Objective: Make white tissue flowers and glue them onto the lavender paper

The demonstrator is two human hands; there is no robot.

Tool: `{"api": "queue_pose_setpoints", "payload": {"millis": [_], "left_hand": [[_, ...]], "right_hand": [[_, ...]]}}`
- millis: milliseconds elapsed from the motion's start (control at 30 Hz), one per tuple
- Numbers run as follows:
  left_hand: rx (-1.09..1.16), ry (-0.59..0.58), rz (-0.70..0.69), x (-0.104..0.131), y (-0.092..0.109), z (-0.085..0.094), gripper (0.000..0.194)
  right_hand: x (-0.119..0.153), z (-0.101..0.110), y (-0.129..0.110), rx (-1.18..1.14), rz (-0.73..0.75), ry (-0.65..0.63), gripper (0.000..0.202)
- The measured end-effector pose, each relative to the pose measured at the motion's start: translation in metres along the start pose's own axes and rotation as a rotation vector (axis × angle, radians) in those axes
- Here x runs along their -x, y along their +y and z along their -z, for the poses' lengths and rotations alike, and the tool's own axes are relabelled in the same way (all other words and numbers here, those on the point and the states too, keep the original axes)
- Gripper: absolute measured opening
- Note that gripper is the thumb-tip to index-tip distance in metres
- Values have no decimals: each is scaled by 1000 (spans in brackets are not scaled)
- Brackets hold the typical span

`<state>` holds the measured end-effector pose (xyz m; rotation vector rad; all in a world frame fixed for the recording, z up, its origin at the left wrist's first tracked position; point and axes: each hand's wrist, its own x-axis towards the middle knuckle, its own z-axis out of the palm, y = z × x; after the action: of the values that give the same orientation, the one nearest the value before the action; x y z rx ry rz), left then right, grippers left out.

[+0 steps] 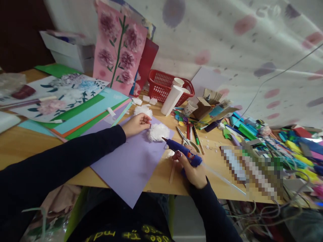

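My right hand [193,171] is wrapped round a blue hot glue gun [180,149] with a clear glue stick trailing from its back. The gun's nozzle points left, close to the edge of a fluffy white paper flower [158,133] on a lilac sheet [131,168]. Just left of that flower is my left hand [137,125], its fingers loosely bent and the thumb apart from them. Nothing shows between them; whether the thumb tip touches the flower I cannot tell. Behind this hand sits a second white flower [143,110], partly hidden.
Scissors [185,136] and markers [195,134] lie beyond the glue gun. A white paper roll [172,101] stands before a red basket [161,85]. Coloured sheets [83,111] and a flower picture [118,50] are at the left. Mixed craft scraps [277,148] and cables crowd the right.
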<state>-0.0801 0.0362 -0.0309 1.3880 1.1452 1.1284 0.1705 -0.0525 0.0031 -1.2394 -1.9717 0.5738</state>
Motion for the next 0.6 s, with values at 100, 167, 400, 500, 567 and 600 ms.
{"api": "queue_pose_setpoints", "payload": {"millis": [100,167,400,500,567,600], "left_hand": [[2,3,10,0,0,0,24],[4,4,13,0,0,1,24],[1,-4,-5,0,-2,1,26],[-2,1,1,0,-1,1,25],[-5,-3,-1,1,0,0,24],[-5,-7,-3,1,-1,0,24]], "right_hand": [[0,4,-4,26,116,-11,31],[1,6,-6,49,162,-6,30],[0,6,-6,84,205,-17,28],[0,4,-6,62,91,3,36],[-1,3,-6,55,-42,10,42],[-2,2,-6,49,-112,8,44]]}}
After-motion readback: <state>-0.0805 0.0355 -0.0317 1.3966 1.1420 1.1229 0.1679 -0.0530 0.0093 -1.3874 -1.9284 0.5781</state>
